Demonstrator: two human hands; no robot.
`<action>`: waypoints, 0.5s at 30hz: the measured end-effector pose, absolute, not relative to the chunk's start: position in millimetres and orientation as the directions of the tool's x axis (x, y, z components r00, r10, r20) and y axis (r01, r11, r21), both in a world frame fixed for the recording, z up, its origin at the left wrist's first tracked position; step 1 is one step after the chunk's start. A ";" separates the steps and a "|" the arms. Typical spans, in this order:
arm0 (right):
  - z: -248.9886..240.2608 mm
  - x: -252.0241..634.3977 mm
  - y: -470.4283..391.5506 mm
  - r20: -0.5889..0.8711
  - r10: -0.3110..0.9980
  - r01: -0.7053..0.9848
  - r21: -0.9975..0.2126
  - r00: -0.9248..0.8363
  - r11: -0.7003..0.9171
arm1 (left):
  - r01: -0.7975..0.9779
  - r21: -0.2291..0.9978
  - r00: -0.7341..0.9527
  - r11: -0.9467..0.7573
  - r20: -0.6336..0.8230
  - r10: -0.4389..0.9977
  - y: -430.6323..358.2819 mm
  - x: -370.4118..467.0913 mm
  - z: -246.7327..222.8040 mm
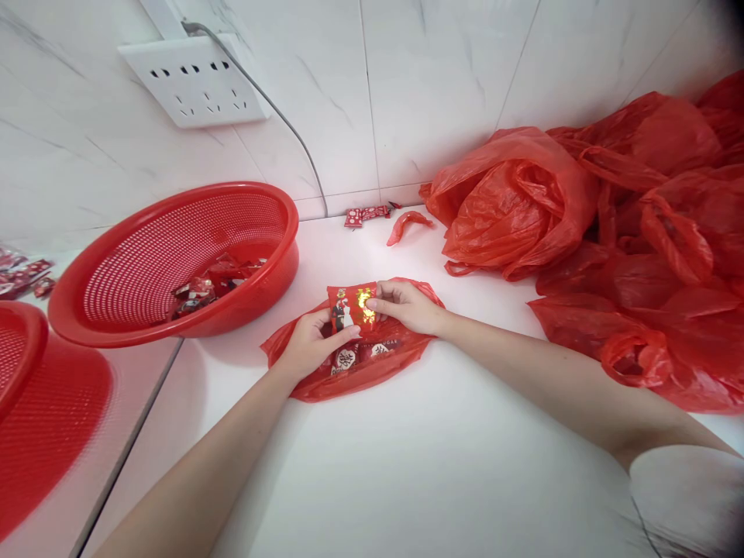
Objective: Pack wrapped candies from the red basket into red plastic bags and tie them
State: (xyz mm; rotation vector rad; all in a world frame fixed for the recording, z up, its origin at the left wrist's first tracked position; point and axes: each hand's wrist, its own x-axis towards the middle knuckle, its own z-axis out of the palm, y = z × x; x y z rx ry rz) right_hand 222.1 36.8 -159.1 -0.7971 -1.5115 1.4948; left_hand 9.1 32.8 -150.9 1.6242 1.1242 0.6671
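A small red packet (347,301) with a gold print and a picture of a couple is held up between both hands. My left hand (308,341) grips its lower left side, thumb across the front. At its right edge, my right hand (407,304) pinches it between thumb and fingers. Underneath lies a thin red plastic bag (349,389), spread flat on the white table. Several wrapped sweets (347,359) with dark lettering on pale labels rest on or in the bag, just below the packet. The hands partly cover the bag.
A red plastic basket (174,335) to the left contains wrapped pieces. Another red basket (20,364) is at the left edge. Crumpled red bags (517,209) pile up on the right. Small packets (366,215) lie by the wall, under a hanging cable (291,132).
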 end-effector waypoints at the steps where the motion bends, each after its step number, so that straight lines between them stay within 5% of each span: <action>1: -160.0 222.4 36.5 0.139 0.885 -0.119 -0.988 -0.444 0.096 | 0.345 0.937 0.413 -0.053 -0.101 0.905 32.4 9.5 -150.7; 5: -165.8 221.4 37.0 0.184 0.906 0.013 -0.979 -0.382 0.204 | 0.347 0.936 0.409 -0.056 -0.097 0.907 31.0 10.3 -151.2; 9: -157.4 218.5 29.0 0.163 0.943 0.326 -0.910 -0.289 0.257 | 0.352 0.934 0.398 -0.065 -0.087 0.913 30.7 9.5 -152.8; 13: -113.0 236.6 -23.2 0.280 0.923 0.704 -0.599 -0.263 0.382 | 0.265 0.963 0.395 -0.043 -0.068 0.916 30.5 8.6 -151.5; 15: -88.7 256.6 -61.6 0.313 0.861 0.762 -0.409 -0.400 0.502 | 0.245 0.969 0.385 -0.027 -0.072 0.920 30.6 8.2 -150.4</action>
